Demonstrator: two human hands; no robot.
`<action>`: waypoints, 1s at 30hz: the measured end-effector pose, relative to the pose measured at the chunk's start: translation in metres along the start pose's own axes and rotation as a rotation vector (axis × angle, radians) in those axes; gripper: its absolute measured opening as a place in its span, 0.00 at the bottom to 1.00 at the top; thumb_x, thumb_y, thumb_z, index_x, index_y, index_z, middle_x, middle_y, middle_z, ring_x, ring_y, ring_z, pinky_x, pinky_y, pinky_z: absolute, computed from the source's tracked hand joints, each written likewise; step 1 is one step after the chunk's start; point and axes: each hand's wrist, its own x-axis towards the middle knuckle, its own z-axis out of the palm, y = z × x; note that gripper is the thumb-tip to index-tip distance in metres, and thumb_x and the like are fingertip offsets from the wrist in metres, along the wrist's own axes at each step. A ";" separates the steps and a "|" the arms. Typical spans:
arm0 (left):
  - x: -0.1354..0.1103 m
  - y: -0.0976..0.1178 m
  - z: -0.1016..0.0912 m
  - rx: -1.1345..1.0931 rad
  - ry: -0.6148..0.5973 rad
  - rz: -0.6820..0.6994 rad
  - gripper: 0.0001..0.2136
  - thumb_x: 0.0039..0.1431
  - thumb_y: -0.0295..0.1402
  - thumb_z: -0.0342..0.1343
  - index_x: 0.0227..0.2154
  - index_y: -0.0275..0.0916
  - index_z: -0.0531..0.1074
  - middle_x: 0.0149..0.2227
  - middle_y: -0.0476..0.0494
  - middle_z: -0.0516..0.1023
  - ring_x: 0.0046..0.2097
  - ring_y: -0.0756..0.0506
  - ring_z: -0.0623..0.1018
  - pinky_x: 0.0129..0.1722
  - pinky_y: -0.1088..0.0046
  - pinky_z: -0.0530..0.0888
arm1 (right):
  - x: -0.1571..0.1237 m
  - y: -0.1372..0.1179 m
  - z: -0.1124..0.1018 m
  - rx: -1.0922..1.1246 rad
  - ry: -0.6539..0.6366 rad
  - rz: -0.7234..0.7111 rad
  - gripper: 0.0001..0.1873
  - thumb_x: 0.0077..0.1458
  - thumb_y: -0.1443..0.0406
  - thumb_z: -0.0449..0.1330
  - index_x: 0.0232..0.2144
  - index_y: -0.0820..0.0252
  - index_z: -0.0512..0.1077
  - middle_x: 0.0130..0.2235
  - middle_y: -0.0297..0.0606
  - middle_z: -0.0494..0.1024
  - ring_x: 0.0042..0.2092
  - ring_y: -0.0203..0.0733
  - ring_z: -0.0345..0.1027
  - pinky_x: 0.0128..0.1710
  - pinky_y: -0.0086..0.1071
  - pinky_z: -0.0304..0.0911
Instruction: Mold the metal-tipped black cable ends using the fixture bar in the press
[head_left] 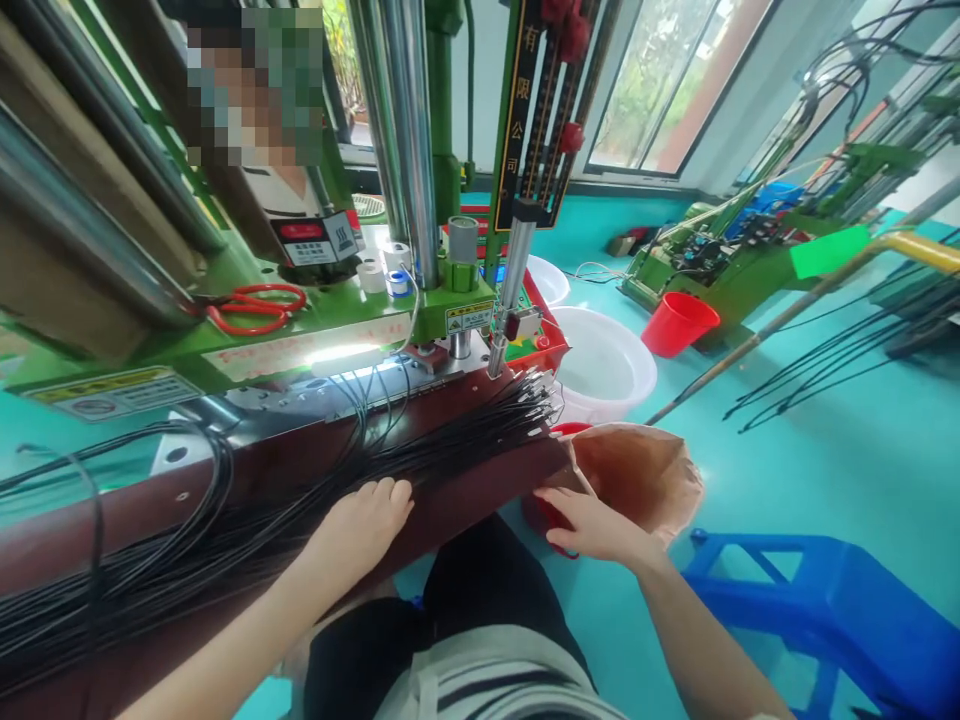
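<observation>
A thick bundle of black cables (420, 445) with metal ends lies along the dark red bench top (480, 490) in front of a green press machine (420, 300). My left hand (364, 525) rests on the bundle with its fingers curled over the cables. My right hand (592, 525) is at the bench's right end, fingers stretched out and touching the rim of a brown paper bag (645, 475) that stands open over a red bucket.
Red scissors (255, 308) and tape rolls (382, 270) lie on the machine's ledge. White basins (607, 365) and a red bucket (679, 322) stand on the teal floor. A blue plastic stool (825, 610) is at my right. More cables (840, 350) hang farther right.
</observation>
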 end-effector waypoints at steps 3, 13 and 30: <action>0.004 -0.009 -0.010 -0.123 -0.056 -0.002 0.13 0.61 0.32 0.37 0.29 0.36 0.66 0.27 0.43 0.69 0.30 0.45 0.71 0.29 0.71 0.66 | -0.003 -0.017 0.002 0.085 0.008 -0.108 0.24 0.49 0.65 0.55 0.51 0.59 0.64 0.47 0.44 0.71 0.46 0.46 0.65 0.47 0.37 0.59; -0.008 -0.057 -0.059 -0.796 0.174 -0.188 0.12 0.52 0.44 0.50 0.32 0.41 0.68 0.44 0.47 0.71 0.45 0.45 0.71 0.46 0.76 0.66 | 0.057 -0.109 0.033 1.437 -0.292 -0.430 0.22 0.44 0.59 0.63 0.43 0.62 0.69 0.35 0.41 0.76 0.38 0.41 0.71 0.45 0.41 0.60; 0.027 0.018 -0.063 -1.031 0.044 -0.156 0.17 0.56 0.42 0.44 0.45 0.41 0.63 0.34 0.46 0.76 0.36 0.44 0.75 0.37 0.69 0.70 | 0.089 -0.114 -0.070 1.398 0.164 -0.577 0.10 0.53 0.62 0.55 0.36 0.62 0.70 0.30 0.39 0.77 0.34 0.41 0.71 0.40 0.38 0.62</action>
